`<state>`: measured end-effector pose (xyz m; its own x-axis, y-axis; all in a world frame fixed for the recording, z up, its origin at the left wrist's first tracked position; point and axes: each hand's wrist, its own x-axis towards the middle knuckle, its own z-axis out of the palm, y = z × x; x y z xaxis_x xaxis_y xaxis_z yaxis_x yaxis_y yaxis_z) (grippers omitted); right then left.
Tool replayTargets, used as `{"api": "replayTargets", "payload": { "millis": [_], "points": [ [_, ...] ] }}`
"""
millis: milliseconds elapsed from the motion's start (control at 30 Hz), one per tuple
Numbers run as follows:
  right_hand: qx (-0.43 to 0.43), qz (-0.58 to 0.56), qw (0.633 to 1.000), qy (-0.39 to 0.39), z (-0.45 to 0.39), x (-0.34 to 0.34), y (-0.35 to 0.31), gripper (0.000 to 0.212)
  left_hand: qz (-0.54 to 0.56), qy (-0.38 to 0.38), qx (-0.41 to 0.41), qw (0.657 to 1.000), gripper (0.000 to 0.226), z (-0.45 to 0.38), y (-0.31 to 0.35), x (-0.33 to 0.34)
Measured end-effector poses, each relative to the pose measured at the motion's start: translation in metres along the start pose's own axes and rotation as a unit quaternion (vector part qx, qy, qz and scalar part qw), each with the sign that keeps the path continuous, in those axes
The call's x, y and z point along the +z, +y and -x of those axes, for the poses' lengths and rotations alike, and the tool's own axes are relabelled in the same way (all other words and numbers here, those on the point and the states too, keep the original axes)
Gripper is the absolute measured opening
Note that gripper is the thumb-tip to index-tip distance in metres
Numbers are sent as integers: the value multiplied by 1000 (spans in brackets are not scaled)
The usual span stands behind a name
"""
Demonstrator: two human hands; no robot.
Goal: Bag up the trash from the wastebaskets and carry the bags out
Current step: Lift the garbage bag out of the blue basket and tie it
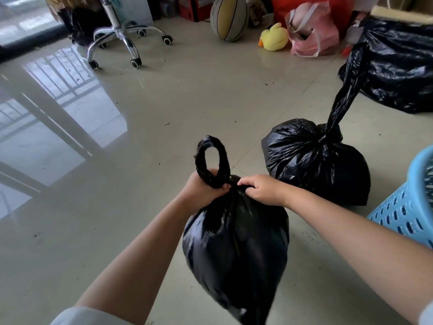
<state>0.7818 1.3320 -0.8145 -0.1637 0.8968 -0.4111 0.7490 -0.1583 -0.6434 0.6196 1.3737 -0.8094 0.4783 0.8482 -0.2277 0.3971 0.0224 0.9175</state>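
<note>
Head view, looking down over a person's two bare forearms to a glossy tiled floor (164,95). Both hands work at the neck of a full black trash bag (234,249) that hangs low in the centre of the frame, its underside blurred, so I cannot tell whether it rests on the tiles. The left hand (203,188) has its fingers curled tight around the twisted plastic, which rises above the fist in a stiff loop (212,158); that loop looks like the start of a knot, held upright so an end can pass through. The right hand (259,187) pinches the gathered neck just beside the left, fingers bent down onto the plastic, seemingly to keep the mouth bunched shut while the tie is made.

Just beyond the right hand sits a second black bag (316,160), already knotted, its long tail sticking up and away. It appears set aside, ready to be carried out. At the right edge stands a light blue perforated wastebasket (407,207), near both bags. Farther back on the right lies a larger heap of black plastic (398,66). Against the far wall are a rolling chair base (121,41), a worn ball (228,18), a yellow plush duck (274,37) and a pink bag (311,31), all well apart from the work.
</note>
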Motion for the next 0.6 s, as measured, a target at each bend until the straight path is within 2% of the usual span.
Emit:
{"api": "replayTargets", "payload": {
  "millis": [67, 133, 200, 367, 400, 467, 533, 600],
  "points": [
    [-9, 17, 1000, 15, 0, 4, -1, 30, -37, 76, -3, 996, 40, -4, -3, 3],
    [-23, 44, 998, 26, 1, 7, -3, 23, -109, 122, 13, 986, 31, -7, -6, 4],
    [-30, 75, 996, 36, 3, 10, -9, 26, -190, 136, 31, 972, 13, -8, -10, 4],
    [-65, 130, 988, 50, -1, 19, -10, 26, -291, 111, -66, 948, 23, -10, -8, 10],
    [-61, 136, 988, 46, -2, 19, -9, 27, -255, 102, -96, 957, 22, -12, -6, 9],
    [-44, 144, 988, 38, -2, 18, -5, 33, -31, 62, -179, 981, 26, -14, -4, 4],
    [-30, 144, 989, 31, -2, 16, 1, 37, 170, 3, -230, 958, 36, -9, -3, -1],
    [-26, 139, 990, 22, -2, 17, 4, 39, 261, -15, -246, 933, 37, -7, -6, -5]
  ]
}}
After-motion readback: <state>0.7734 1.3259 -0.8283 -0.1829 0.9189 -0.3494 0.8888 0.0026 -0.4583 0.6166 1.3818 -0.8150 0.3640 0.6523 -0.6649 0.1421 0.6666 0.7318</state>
